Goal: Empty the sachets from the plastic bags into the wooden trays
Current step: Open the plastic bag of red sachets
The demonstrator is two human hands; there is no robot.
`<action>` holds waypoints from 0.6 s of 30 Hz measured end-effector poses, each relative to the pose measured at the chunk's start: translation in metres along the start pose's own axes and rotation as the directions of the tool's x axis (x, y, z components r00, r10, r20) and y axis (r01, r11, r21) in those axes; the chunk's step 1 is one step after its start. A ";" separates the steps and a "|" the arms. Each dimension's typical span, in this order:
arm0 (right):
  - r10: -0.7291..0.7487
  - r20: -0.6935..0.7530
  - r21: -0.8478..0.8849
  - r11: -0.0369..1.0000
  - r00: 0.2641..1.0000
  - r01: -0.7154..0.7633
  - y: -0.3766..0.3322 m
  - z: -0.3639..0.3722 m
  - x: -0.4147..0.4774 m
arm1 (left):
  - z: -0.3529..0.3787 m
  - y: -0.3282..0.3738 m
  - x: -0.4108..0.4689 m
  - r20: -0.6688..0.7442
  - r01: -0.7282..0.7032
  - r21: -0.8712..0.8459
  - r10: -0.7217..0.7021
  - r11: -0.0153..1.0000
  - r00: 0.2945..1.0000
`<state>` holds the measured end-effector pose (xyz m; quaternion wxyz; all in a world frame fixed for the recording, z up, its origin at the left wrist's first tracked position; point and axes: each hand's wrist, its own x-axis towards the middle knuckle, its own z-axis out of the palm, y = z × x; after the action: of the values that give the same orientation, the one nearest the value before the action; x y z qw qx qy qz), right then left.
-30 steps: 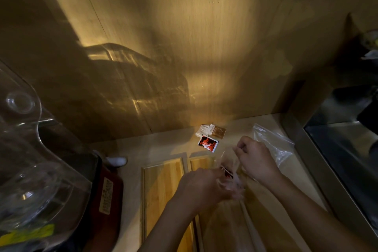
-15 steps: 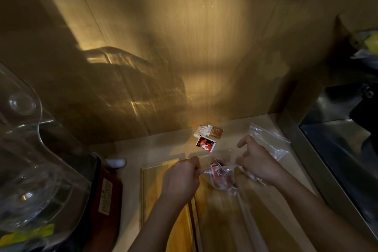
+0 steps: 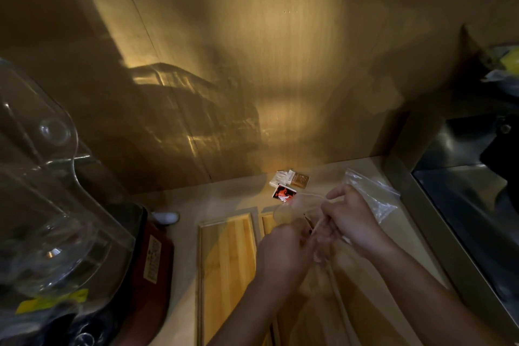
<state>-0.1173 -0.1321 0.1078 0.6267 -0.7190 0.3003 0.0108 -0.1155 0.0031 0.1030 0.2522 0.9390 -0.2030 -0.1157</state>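
My left hand (image 3: 283, 250) and my right hand (image 3: 351, 222) meet over the wooden trays, both pinching one small clear plastic bag (image 3: 297, 206) that stands blurred between them. What is inside it I cannot make out. The left wooden tray (image 3: 227, 261) lies bare; the right tray (image 3: 268, 223) is mostly hidden under my hands and arms. A second clear plastic bag (image 3: 373, 194) lies crumpled behind my right hand. Loose sachets sit on the counter by the wall: a red and black one (image 3: 283, 193), a white one (image 3: 280, 178) and a brown one (image 3: 300, 179).
A clear plastic cover (image 3: 42, 205) and a dark red appliance (image 3: 151, 258) crowd the left side. A metal-edged sink or counter (image 3: 460, 205) runs along the right. The wooden wall (image 3: 280, 64) rises just behind the sachets.
My hands came together again over the right tray after being apart with the bag stretched between them. The red sachet seen in the bag half a second ago no longer shows.
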 end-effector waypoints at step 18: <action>-0.009 0.237 -0.347 0.933 0.971 0.093 -0.011 -0.017 -0.034 | -0.035 -0.049 0.002 0.264 -0.098 -0.345 0.197 0.933 0.944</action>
<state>-0.1468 -0.1329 0.1350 0.5171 -0.8218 0.1994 0.1324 -0.0862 0.0562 0.1071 0.3795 0.8381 -0.2869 -0.2669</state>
